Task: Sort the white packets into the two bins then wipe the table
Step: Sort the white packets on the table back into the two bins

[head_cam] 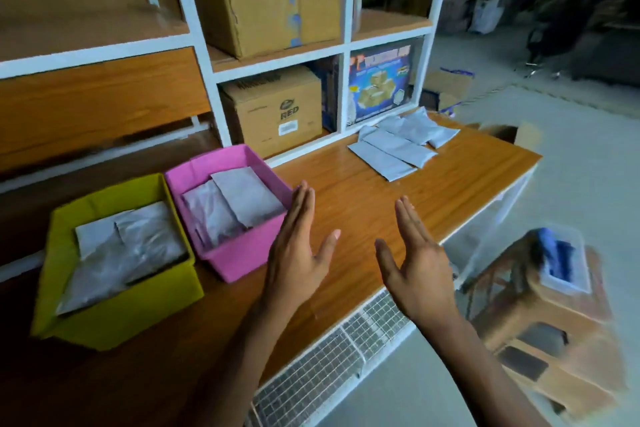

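Observation:
A yellow bin (104, 322) and a pink bin (242, 256) stand side by side at the left of the wooden table (363, 198), each with white packets inside. Several more white packets (398, 146) lie spread at the table's far right end. My left hand (298, 253) hovers flat over the table just right of the pink bin, fingers straight, holding nothing. Further right, my right hand (415, 263) is held the same way, palm inward, also empty.
A white-framed shelf unit behind the table holds cardboard boxes (273, 107) and a blue printed box (381, 83). To the right on the floor a wooden stool (554, 322) carries a clear tub with a blue cloth (557, 256). A wire rack (339, 357) runs under the table's front edge.

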`<state>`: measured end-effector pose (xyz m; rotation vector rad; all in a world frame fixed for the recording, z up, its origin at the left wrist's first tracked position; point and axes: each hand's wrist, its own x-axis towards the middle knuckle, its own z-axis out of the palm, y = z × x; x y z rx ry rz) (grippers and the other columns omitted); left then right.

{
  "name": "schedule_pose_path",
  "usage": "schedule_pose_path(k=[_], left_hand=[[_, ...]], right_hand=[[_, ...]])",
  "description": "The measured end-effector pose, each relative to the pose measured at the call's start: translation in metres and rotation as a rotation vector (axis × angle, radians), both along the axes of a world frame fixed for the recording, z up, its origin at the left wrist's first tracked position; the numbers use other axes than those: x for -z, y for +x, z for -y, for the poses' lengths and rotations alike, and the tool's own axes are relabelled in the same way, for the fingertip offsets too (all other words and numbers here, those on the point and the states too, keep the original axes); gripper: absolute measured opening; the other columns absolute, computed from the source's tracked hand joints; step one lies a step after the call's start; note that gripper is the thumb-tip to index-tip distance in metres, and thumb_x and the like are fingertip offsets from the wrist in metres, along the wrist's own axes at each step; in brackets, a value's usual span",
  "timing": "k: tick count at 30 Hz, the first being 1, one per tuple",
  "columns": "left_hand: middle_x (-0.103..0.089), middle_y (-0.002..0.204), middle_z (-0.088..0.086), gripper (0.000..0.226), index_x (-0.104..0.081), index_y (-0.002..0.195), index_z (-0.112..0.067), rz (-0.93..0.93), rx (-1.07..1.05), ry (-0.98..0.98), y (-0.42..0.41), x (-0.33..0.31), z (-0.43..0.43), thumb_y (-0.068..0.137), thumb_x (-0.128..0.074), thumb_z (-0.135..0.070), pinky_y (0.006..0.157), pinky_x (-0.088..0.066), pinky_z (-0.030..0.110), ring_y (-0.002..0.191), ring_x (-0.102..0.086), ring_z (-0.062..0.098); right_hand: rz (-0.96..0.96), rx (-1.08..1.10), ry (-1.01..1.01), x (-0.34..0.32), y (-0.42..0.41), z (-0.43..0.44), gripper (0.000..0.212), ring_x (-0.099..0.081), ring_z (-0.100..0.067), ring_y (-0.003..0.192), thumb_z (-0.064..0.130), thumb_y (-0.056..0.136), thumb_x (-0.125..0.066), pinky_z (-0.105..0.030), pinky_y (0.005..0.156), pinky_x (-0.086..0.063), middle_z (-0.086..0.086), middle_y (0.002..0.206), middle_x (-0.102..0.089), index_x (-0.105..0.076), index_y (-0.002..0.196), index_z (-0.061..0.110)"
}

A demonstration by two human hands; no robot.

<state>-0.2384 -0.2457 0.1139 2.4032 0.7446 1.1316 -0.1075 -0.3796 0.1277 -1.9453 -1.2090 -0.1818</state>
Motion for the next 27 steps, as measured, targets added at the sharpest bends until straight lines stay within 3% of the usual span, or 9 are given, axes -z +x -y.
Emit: schedule_pose_path(k=[2,4,8,11,13,17,21,25,27], left_hand=[[-0.019,0.159,0.001,0.070,-0.023,0.151,-0.010,0.017,0.052,-0.017,0.026,0.003,0.021,0.094,-0.051,-0.039,0.117,-0.027,0.030,0.146,-0.019,0.010],[-0.020,0.159,0.002,0.069,-0.025,0.150,-0.008,0.028,0.090,-0.039,0.047,0.009,0.040,0.093,-0.050,-0.039,0.117,-0.026,0.029,0.146,-0.019,0.011],[-0.021,0.159,0.002,0.068,-0.025,0.150,-0.008,0.019,0.130,-0.077,0.077,0.034,0.069,0.094,-0.050,-0.039,0.117,-0.025,0.027,0.146,-0.019,0.012],[-0.023,0.158,0.004,0.068,-0.027,0.149,-0.007,0.000,0.119,-0.115,0.095,0.059,0.076,0.094,-0.049,-0.040,0.116,-0.027,0.028,0.146,-0.021,0.013],[-0.026,0.157,0.006,0.068,-0.030,0.148,-0.006,-0.021,0.095,-0.149,0.110,0.075,0.071,0.093,-0.050,-0.041,0.116,-0.029,0.031,0.145,-0.023,0.015],[-0.028,0.156,0.007,0.069,-0.031,0.147,-0.006,-0.065,0.054,-0.194,0.148,0.099,0.044,0.092,-0.050,-0.042,0.116,-0.027,0.027,0.145,-0.024,0.015],[-0.027,0.156,0.005,0.068,-0.030,0.148,-0.010,-0.116,-0.002,-0.216,0.197,0.114,0.006,0.092,-0.048,-0.044,0.115,-0.024,0.023,0.146,-0.021,0.014],[-0.028,0.156,0.004,0.066,-0.032,0.147,-0.012,-0.117,-0.026,-0.241,0.250,0.117,-0.031,0.092,-0.047,-0.045,0.115,-0.029,0.031,0.145,-0.022,0.014],[-0.030,0.155,0.005,0.064,-0.035,0.146,-0.012,-0.120,-0.051,-0.244,0.276,0.118,-0.050,0.092,-0.048,-0.044,0.114,-0.033,0.038,0.145,-0.023,0.016]], right_hand=[[-0.037,0.056,-0.020,0.007,0.020,0.030,0.066,-0.061,-0.031,0.116,0.042,0.089,-0.051,-0.030,0.100,-0.045,0.006,0.156,-0.027,-0.035,0.148,0.015],[-0.067,0.108,-0.043,0.017,0.038,0.053,0.067,-0.068,-0.034,0.096,0.044,0.089,-0.049,-0.024,0.092,-0.043,0.009,0.156,-0.026,-0.034,0.148,0.017],[-0.135,0.158,-0.052,0.038,0.069,0.080,0.063,-0.056,-0.023,0.123,0.039,0.091,-0.053,-0.026,0.104,-0.041,0.005,0.154,-0.032,-0.035,0.148,0.018],[-0.160,0.174,-0.084,0.060,0.090,0.083,0.062,-0.038,-0.012,0.138,0.036,0.091,-0.052,-0.013,0.106,-0.027,0.003,0.153,-0.035,-0.036,0.148,0.016],[-0.193,0.165,-0.112,0.075,0.107,0.078,0.064,-0.034,-0.011,0.140,0.038,0.089,-0.049,-0.012,0.106,-0.024,0.002,0.152,-0.036,-0.036,0.147,0.015],[-0.216,0.118,-0.173,0.100,0.152,0.056,0.062,-0.038,-0.015,0.139,0.036,0.092,-0.054,-0.027,0.108,-0.036,0.003,0.154,-0.033,-0.035,0.148,0.017],[-0.223,0.075,-0.248,0.113,0.209,0.022,0.062,-0.041,-0.019,0.137,0.038,0.093,-0.055,-0.032,0.104,-0.041,0.004,0.155,-0.031,-0.033,0.149,0.020],[-0.249,0.044,-0.279,0.115,0.269,-0.019,0.061,-0.037,-0.019,0.139,0.039,0.093,-0.056,-0.039,0.107,-0.041,0.004,0.155,-0.032,-0.036,0.148,0.021],[-0.268,0.034,-0.274,0.114,0.298,-0.041,0.058,-0.047,-0.023,0.132,0.041,0.091,-0.054,-0.043,0.102,-0.046,0.003,0.153,-0.036,-0.042,0.144,0.020]])
